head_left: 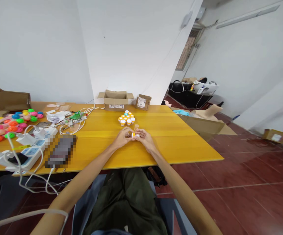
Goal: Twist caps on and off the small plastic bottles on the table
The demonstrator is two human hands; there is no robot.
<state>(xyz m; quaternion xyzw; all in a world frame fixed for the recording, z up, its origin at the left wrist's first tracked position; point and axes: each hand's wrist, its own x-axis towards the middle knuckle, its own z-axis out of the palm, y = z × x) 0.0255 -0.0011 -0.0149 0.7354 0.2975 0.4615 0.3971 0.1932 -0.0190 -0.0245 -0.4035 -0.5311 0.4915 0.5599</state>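
— So, starting far out to the left of the hands, what's on the table point(171, 143)?

— Well off to the left sit the bright plastic balls point(11, 124), then the white power strips point(31, 148) with their cables, and closer in a tangle of white cord point(71, 125). All of it is well apart from the hands.

— And the left hand point(122, 137)?

— It is curled narrow, fingertips pinching one end of a little bottle point(134, 134) with an orange cap. The right hand point(145, 137) closes on the other end, so the bottle sits between the two, held by both, just above the tabletop.

— Which way does the bottle lie?

— It looks to lie on its side, long axis running left to right from one hand to the other. It is too small to tell which end the cap faces with any certainty. Neither hand is nearer; both touch it.

— Anything beyond the hands?

— Just past them, slightly to the left, stands a cluster of small bottles point(126, 118), and a single loose cap or cup point(136, 126) lies between that cluster and the fingers. Farther back are an open cardboard box point(115, 99) and, to its right, a smaller box point(143, 102)
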